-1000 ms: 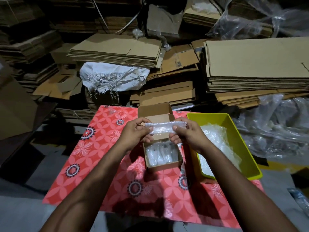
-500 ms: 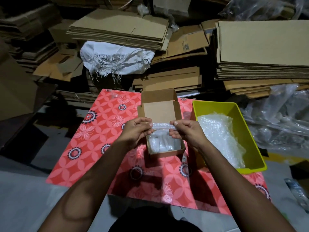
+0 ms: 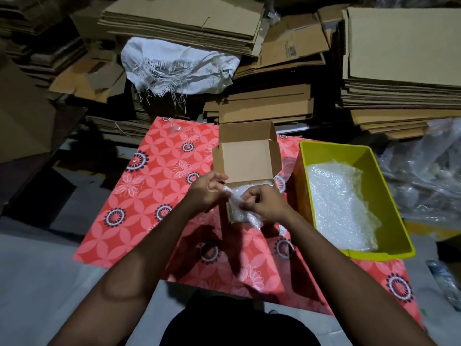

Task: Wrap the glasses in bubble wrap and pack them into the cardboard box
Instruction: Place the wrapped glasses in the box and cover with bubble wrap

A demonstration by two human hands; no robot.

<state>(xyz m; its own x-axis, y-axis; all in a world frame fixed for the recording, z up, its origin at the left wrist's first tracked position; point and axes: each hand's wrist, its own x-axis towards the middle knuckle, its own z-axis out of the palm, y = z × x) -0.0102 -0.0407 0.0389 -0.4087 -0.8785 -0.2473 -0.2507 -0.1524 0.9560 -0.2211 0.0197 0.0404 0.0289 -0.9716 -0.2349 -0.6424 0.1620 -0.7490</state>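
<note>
Head view: left hand (image 3: 208, 191) and right hand (image 3: 265, 203) pinching a bubble-wrapped glass (image 3: 247, 216), fingers curled, over the open cardboard box (image 3: 245, 158) at centre. Probably light, fragile, slippery; best gripped mid-body. Underneath, red floral mat (image 3: 149, 196); yellow bin (image 3: 364, 156) at three o'clock; flattened cardboard stacks (image 3: 399, 58) at twelve.

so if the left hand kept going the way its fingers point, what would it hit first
Probably the right hand: the left hand points right across the bubble-wrapped bundle they share over the cardboard box. Depth is unclear.
</note>
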